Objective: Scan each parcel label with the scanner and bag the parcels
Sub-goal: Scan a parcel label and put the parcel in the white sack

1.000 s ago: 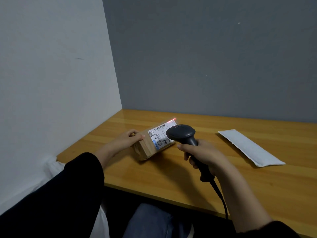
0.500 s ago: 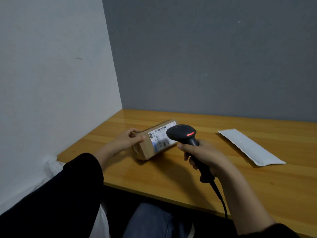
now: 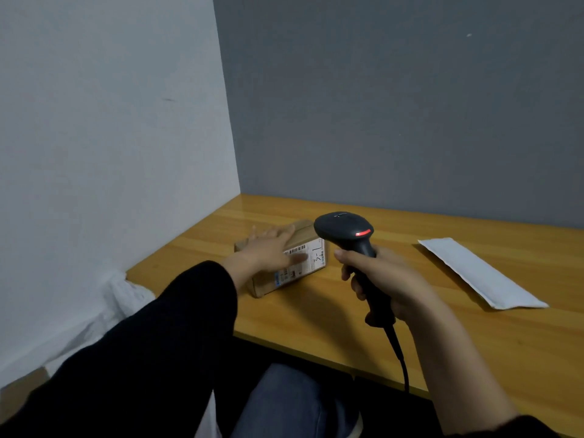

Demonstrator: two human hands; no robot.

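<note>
Under the left hand's [image 3: 268, 248] straightened fingers the parcel [image 3: 305, 233] now lies on the table [image 3: 316, 314], apparently flat; half a second ago they gripped its end. Its label [image 3: 317, 256] shows beyond the fingertips. The right hand's [image 3: 387, 279] fingers stay wrapped round the scanner [image 3: 346, 229], just right of the parcel.

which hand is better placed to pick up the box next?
Left. The left hand lies flat on top of the box, fingers straight, holding nothing else. The right hand grips the scanner beside the box, so it is not free.
</note>
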